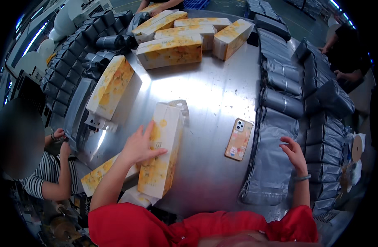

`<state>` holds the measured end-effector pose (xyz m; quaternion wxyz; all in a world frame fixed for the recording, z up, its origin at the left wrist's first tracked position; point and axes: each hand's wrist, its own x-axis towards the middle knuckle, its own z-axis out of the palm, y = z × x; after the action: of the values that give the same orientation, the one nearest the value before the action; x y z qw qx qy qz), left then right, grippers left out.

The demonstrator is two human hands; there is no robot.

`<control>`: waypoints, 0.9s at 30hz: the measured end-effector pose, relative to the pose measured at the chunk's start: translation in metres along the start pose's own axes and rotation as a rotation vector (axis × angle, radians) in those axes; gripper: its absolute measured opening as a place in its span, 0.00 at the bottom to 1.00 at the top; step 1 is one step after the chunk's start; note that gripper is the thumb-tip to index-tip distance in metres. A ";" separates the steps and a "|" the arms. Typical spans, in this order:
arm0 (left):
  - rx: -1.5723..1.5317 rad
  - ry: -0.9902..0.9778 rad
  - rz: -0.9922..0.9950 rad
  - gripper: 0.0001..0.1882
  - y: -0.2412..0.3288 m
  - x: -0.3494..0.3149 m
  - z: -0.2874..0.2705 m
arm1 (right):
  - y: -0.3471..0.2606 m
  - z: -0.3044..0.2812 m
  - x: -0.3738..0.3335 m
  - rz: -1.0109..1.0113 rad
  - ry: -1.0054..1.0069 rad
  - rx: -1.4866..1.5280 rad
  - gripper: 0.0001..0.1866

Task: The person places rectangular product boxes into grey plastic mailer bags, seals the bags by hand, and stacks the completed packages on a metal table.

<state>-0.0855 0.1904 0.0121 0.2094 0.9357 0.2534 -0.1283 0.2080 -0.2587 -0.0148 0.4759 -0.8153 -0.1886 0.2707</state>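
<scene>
My left hand [138,147] lies with its fingers spread on a long white and yellow carton [161,164] with a flower pattern. The carton rests on the metal table in front of me, its far end flap sticking out. Under and beside its near end is another yellow carton [99,177], partly hidden by my left forearm. My right hand [295,153] is held over the edge of a stack of flat grey plastic bags [271,160]. Its fingers are apart, slightly bent, and nothing shows in them. Contact with the bags I cannot tell.
A phone in a patterned case [238,140] lies on the table [209,111]. More flowered cartons [172,51] stand at the far side, one [110,86] at the left. Rolled grey bags [67,82] line the left edge. Co-workers are at the left, far side and right.
</scene>
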 end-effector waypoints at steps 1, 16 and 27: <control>0.057 0.002 -0.071 0.54 0.005 -0.029 0.008 | 0.020 -0.010 -0.026 0.053 0.048 0.059 0.20; -1.328 -0.174 0.266 0.45 0.227 -0.028 0.089 | 0.029 -0.043 -0.145 -0.369 0.405 0.403 0.15; 0.149 0.421 0.922 0.13 0.296 -0.033 0.266 | 0.145 -0.025 -0.167 0.022 0.177 0.645 0.13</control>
<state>0.0072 -0.1776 -0.1138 0.1212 0.9681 -0.1589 0.1509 0.1004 -0.4385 -0.0881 0.7210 -0.6449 -0.0426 0.2497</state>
